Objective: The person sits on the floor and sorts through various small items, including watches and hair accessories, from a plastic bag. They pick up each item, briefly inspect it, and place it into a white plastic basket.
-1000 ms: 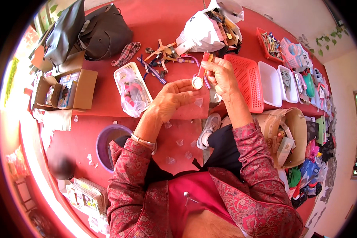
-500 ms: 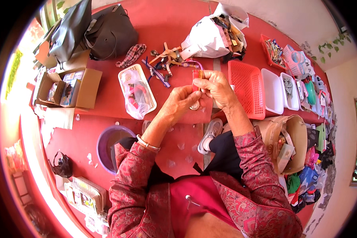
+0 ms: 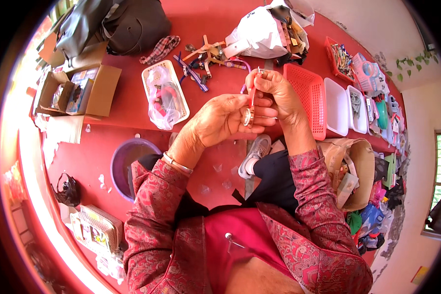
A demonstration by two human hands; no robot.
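A wristwatch with a red strap hangs upright in front of me, its round face low down. My right hand is closed in a pinch on the upper end of the strap, where a small metal buckle sticks out. My left hand is open, palm up, with its fingers stretched out behind the watch face. Its thumb reaches close to the strap; whether it touches I cannot tell. Several wristwatches lie in a loose heap on the red table just beyond my hands.
Left of the heap stands a cream basket holding a plastic bag. To the right are a red basket, a white tray and a white plastic bag. Below sit a purple basin and a cardboard box.
My left hand has let go of its pinch and opened flat under the watch. My right hand has shifted slightly right and up, and the watch now hangs down at full length.
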